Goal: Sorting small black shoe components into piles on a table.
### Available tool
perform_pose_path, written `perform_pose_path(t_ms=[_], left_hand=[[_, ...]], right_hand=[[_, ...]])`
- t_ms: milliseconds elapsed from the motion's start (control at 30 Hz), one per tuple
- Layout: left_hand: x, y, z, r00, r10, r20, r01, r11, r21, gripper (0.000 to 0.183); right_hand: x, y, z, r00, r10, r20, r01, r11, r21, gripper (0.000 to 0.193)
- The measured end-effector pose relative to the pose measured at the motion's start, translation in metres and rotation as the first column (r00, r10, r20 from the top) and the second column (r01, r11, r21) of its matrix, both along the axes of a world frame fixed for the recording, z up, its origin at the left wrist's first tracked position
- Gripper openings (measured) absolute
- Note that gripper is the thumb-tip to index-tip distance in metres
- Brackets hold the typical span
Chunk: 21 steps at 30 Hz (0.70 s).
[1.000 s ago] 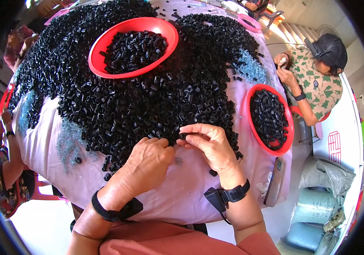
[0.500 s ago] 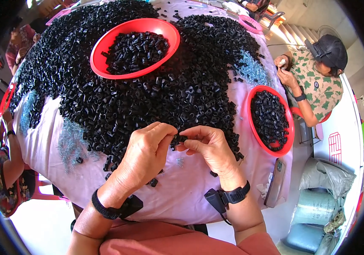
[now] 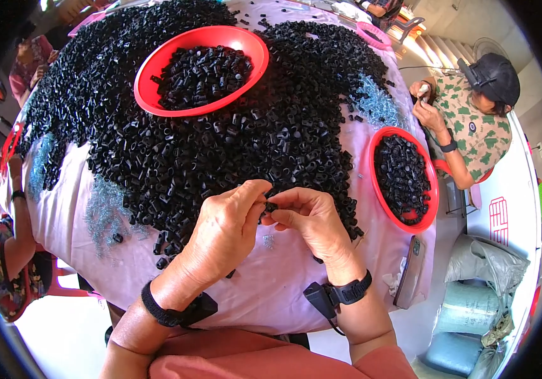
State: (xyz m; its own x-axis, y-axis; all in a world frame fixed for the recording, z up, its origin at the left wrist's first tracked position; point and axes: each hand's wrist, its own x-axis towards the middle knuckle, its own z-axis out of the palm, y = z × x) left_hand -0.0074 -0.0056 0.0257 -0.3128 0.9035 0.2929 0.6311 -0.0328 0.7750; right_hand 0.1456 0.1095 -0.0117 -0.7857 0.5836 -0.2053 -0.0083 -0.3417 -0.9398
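Note:
In front of me my right hand (image 3: 312,218) pinches a small black plastic part (image 3: 271,207) between thumb and fingertips. Curled close against it, my left hand (image 3: 223,221) has thumb and forefinger pressed together at the part's edge. Whatever is between those left fingertips is too small to make out. Both hands hover over the near edge of a big pile of similar black parts (image 3: 233,148). On the cloth just below my fingers lies a small scatter of clear bits (image 3: 269,241).
A red basin (image 3: 147,95) of black parts rests on the pile; another red basin (image 3: 434,189) stands to the right. Light-blue clear bits lie in heaps (image 3: 106,211) on the pink cloth (image 3: 252,297). A phone (image 3: 410,271) is near the right edge. Co-workers sit left and right (image 3: 467,120).
My left hand has shifted slightly and its forefinger has lifted a little at the part. My right hand stays nearly in place. At far left, a co-worker's hands have moved.

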Motion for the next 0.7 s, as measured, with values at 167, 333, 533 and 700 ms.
perform_pose_path(t_ms=[167,333,533,700], left_hand=[[0.004,0.001,-0.005,1.000,0.027,0.006,-0.027,1.000,0.011,0.029],[0.007,0.003,-0.013,0.999,0.047,0.010,-0.048,0.995,0.087,0.030],[0.006,0.003,-0.014,0.998,0.032,-0.054,-0.025,0.992,0.121,0.033],[0.007,0.004,-0.011,0.998,0.043,0.040,-0.045,0.997,0.066,0.028]], right_hand=[[-0.001,0.000,0.001,0.999,-0.033,0.001,0.033,0.999,0.005,0.019],[-0.001,-0.001,-0.002,0.997,-0.078,-0.022,0.078,0.997,-0.004,0.018],[0.000,-0.003,0.000,0.998,-0.067,0.004,0.067,0.997,0.041,0.017],[-0.002,-0.003,0.000,0.997,-0.075,-0.007,0.076,0.997,0.024,0.017]])
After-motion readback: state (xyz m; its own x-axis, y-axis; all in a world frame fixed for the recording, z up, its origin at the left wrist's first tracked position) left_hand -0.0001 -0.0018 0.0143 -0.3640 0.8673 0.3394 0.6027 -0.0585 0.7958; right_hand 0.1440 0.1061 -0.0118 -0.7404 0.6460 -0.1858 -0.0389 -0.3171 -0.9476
